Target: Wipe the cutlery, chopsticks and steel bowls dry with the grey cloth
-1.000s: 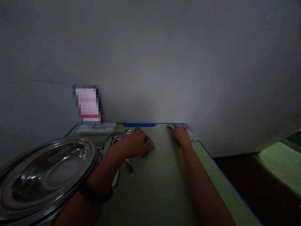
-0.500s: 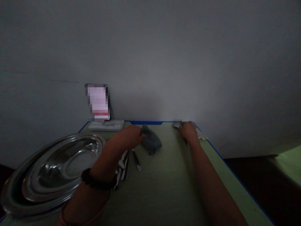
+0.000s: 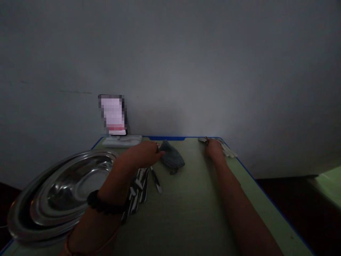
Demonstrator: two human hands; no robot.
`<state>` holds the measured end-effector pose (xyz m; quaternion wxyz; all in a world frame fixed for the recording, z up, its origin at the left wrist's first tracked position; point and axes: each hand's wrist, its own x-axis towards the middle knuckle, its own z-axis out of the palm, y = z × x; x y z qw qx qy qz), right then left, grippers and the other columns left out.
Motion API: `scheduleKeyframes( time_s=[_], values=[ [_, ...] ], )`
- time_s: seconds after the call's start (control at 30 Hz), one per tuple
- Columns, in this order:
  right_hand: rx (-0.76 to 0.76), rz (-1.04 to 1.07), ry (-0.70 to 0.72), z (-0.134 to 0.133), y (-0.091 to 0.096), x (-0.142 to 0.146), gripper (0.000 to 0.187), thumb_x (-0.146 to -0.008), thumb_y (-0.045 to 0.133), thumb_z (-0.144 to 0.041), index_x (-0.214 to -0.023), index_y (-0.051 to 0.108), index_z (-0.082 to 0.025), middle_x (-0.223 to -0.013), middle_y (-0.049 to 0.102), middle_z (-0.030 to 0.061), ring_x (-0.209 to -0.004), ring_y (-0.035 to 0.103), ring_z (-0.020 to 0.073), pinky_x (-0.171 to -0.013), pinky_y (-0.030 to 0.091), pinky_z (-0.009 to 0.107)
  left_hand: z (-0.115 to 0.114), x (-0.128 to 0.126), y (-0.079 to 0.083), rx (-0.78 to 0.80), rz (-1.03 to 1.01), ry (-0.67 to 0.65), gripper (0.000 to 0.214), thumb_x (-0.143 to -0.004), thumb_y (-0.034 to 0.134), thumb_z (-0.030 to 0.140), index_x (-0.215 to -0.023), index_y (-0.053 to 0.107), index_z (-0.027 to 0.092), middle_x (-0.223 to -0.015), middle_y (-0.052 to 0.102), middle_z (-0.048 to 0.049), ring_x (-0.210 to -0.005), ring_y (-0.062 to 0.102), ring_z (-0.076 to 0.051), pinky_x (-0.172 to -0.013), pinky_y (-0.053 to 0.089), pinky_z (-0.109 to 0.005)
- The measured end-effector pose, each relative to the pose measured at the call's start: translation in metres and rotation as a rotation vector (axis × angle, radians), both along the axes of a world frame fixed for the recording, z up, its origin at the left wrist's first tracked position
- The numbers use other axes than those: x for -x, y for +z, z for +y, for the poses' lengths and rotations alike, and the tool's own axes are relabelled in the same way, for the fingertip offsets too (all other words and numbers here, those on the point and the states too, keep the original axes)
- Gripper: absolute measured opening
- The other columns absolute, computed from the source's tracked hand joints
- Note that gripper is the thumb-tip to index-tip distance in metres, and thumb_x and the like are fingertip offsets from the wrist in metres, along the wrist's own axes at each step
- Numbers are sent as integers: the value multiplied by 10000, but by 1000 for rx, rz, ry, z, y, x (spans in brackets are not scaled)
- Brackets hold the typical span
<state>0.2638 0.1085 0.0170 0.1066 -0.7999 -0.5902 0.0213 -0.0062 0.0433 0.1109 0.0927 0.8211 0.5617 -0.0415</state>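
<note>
My left hand (image 3: 144,153) reaches over a pile of metal spoons (image 3: 140,185) on the green table (image 3: 186,206). Its fingers are pinched together near a spoon's end, right beside a grey crumpled cloth (image 3: 172,158). My right hand (image 3: 214,147) rests at the far right corner of the table on a row of white-handled cutlery (image 3: 227,151); its fingers are curled over those pieces, and what they grip is too dim to make out.
Stacked steel oval trays (image 3: 58,192) sit at the left. A white folded item (image 3: 122,141) and a small upright stand (image 3: 113,115) are at the back against the grey wall. The table's blue edge (image 3: 269,202) drops to a dark floor on the right.
My left hand drew back off the grey cloth, which now lies uncovered on the table. The view shifted left, so everything sits further right. My right hand stayed at the far corner.
</note>
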Motion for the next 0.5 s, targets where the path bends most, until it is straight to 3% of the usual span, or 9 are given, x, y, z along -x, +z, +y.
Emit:
scheduleKeyframes(
  time_s=[0.2, 0.33, 0.4, 0.5],
  values=[
    [-7, 24, -5, -6, 4, -3, 374, -844, 367, -138, -1150, 572, -74, -1101, 616, 207, -1036, 582, 274, -824, 423, 331, 1, 6, 3, -29, 49, 33, 431, -865, 352, 411, -887, 664, 115, -856, 686, -133, -758, 635, -215, -685, 449, -295],
    [-46, 35, 65, -8, 16, 15, 389, -827, 443, -184, -1168, 542, -25, -1151, 552, 264, -1097, 528, 314, -884, 392, 374, 1, 8, 4, -44, 53, 89, 331, -844, 403, 287, -912, 654, 81, -927, 678, -171, -839, 633, -243, -719, 456, -310],
    [-58, 62, 178, -11, 25, 36, 418, -834, 470, -248, -1202, 522, -56, -1181, 537, 238, -1106, 519, 289, -904, 384, 354, 2, 7, 0, -39, 47, 101, 287, -815, 417, 218, -912, 654, 89, -937, 678, -174, -872, 632, -254, -736, 461, -320],
    [0, 144, 480, -19, 35, 73, 352, -839, 489, -371, -1137, 590, -214, -1081, 626, 78, -974, 589, 162, -852, 411, 225, 4, 7, -12, -9, 1, 90, 225, -741, 488, 180, -868, 667, 131, -872, 695, -146, -840, 646, -258, -714, 478, -319]
  ],
)
